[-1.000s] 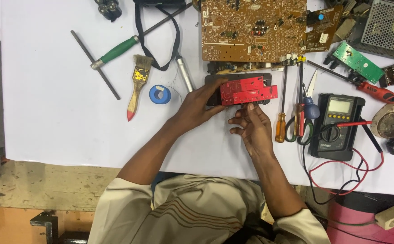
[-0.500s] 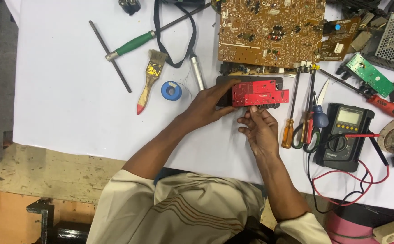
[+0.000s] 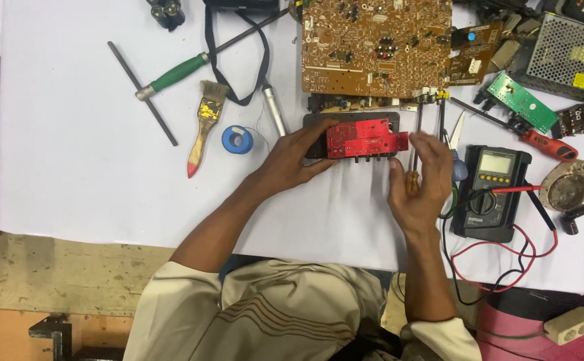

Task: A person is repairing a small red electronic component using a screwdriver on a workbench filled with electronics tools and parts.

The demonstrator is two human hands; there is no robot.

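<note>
A black module carrying a red circuit board [image 3: 365,138] lies on the white table [image 3: 91,174], just below a large brown circuit board [image 3: 372,47]. My left hand [image 3: 292,162] grips the module's left end, thumb on the red board. My right hand [image 3: 424,184] is to the right of the module, off the board. Its thumb and fingers curl around the orange handle of a screwdriver [image 3: 412,182], whose shaft points away from me toward the brown board. The fingertips are blurred.
A multimeter [image 3: 494,190] with red and black leads sits right of my right hand. Further out are a red-handled screwdriver [image 3: 547,145], a green board [image 3: 521,100] and a mesh metal box [image 3: 569,57]. To the left lie a blue roll [image 3: 237,140], a paintbrush [image 3: 205,127] and a green-handled screwdriver [image 3: 178,70].
My right hand has left the front edge of the red board and moved right onto the orange-handled screwdriver. My left hand has stayed on the module.
</note>
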